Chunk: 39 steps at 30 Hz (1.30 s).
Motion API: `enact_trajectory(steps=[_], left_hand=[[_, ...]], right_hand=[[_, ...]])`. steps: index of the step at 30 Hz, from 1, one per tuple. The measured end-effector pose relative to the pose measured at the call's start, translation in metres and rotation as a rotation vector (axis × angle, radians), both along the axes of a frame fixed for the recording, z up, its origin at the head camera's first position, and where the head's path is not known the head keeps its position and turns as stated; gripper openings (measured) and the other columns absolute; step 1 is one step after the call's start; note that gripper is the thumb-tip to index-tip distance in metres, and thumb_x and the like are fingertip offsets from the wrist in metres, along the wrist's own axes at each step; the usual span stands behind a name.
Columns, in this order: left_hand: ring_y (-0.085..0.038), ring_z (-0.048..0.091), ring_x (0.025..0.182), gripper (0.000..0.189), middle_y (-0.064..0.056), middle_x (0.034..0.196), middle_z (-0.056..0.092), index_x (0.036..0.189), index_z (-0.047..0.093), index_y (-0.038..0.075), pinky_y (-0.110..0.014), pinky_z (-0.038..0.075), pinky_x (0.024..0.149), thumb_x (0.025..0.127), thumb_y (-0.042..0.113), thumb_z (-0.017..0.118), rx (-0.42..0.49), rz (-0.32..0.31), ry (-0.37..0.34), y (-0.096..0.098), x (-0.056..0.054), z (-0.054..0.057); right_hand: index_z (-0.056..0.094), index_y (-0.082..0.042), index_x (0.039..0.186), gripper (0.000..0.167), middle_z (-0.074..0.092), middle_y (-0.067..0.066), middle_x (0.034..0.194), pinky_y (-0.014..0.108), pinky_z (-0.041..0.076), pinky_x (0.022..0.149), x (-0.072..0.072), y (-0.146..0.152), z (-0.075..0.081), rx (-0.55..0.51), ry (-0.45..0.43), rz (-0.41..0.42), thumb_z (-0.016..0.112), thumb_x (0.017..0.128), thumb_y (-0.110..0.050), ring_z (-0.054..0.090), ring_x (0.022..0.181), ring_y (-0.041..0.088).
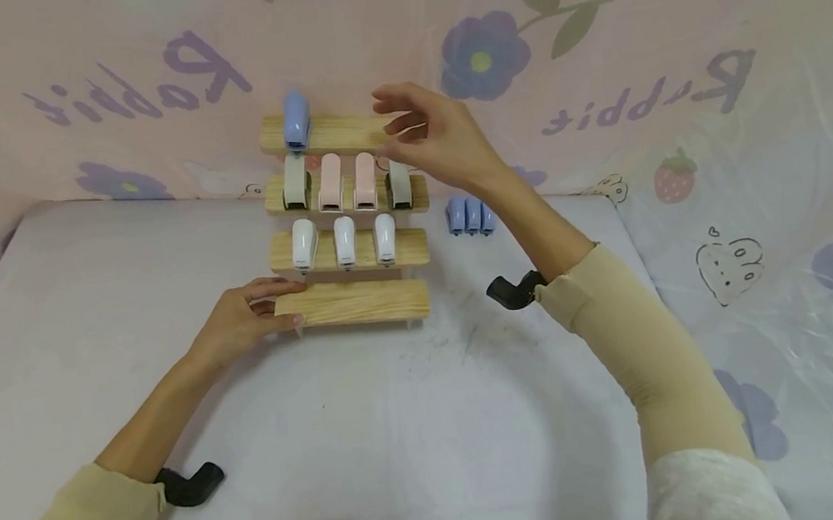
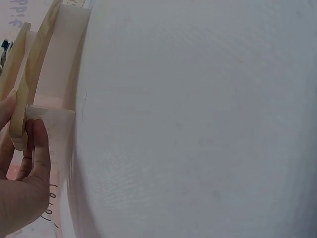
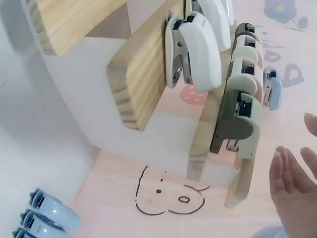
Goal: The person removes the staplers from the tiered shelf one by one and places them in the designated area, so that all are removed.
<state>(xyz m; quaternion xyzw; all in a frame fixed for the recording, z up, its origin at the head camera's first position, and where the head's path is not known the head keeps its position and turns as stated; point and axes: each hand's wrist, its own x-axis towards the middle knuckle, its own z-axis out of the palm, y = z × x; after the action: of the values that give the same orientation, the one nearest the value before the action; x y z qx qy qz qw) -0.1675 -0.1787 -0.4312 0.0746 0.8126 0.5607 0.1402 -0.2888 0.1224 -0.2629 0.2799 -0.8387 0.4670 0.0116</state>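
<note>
A four-tier wooden display rack (image 1: 360,303) stands against the patterned curtain. My left hand (image 1: 234,323) grips the left end of its lowest board; in the left wrist view, the thumb and fingers lie on opposite faces of that board (image 2: 37,64). Beside the top board's right end is my right hand (image 1: 442,136), fingers parted and loosely bent, holding nothing. A blue stapler (image 1: 296,121) sits at that board's left. Below it are a grey stapler (image 1: 295,184), two pink staplers (image 1: 330,183) and a darker grey stapler (image 1: 399,186). Three white staplers (image 1: 344,242) occupy the third board.
Three blue staplers (image 1: 471,214) lie side by side on the pale table (image 1: 374,448), right of the rack. Behind and to the right hangs a pink curtain (image 1: 364,30) with flowers and lettering. Black curved pieces (image 1: 193,485) are at both wrists.
</note>
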Motion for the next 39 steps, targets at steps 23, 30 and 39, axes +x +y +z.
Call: enact_trajectory(steps=[23,30,39], left_hand=[[-0.031,0.035,0.140,0.052,-0.010,0.147,0.048,0.131,0.066,0.008,-0.049,0.033,0.112,0.084,0.022,0.082,0.013,-0.009,-0.015,0.000,0.000,0.003],[-0.033,0.034,0.141,0.053,-0.011,0.148,0.047,0.132,0.065,0.007,-0.050,0.032,0.112,0.084,0.021,0.082,0.019,-0.004,-0.039,0.000,0.002,0.005],[-0.030,0.035,0.140,0.052,-0.009,0.147,0.048,0.131,0.066,0.008,-0.048,0.033,0.112,0.083,0.022,0.083,0.031,0.003,-0.037,0.000,0.002,0.004]], right_hand=[[0.043,-0.016,0.150,0.075,0.056,0.004,0.139,0.020,0.045,0.097,-0.017,-0.052,0.004,0.038,-0.134,0.008,0.080,0.084,-0.014,0.058,0.117,0.016],[0.038,-0.019,0.153,0.084,0.052,0.004,0.143,0.017,0.043,0.098,-0.023,-0.068,0.002,0.076,-0.172,0.008,0.083,0.082,-0.020,0.056,0.121,0.016],[0.037,-0.014,0.153,0.081,0.053,0.007,0.142,0.018,0.043,0.099,-0.028,-0.080,-0.003,0.094,-0.160,0.030,0.080,0.085,-0.017,0.055,0.124,0.015]])
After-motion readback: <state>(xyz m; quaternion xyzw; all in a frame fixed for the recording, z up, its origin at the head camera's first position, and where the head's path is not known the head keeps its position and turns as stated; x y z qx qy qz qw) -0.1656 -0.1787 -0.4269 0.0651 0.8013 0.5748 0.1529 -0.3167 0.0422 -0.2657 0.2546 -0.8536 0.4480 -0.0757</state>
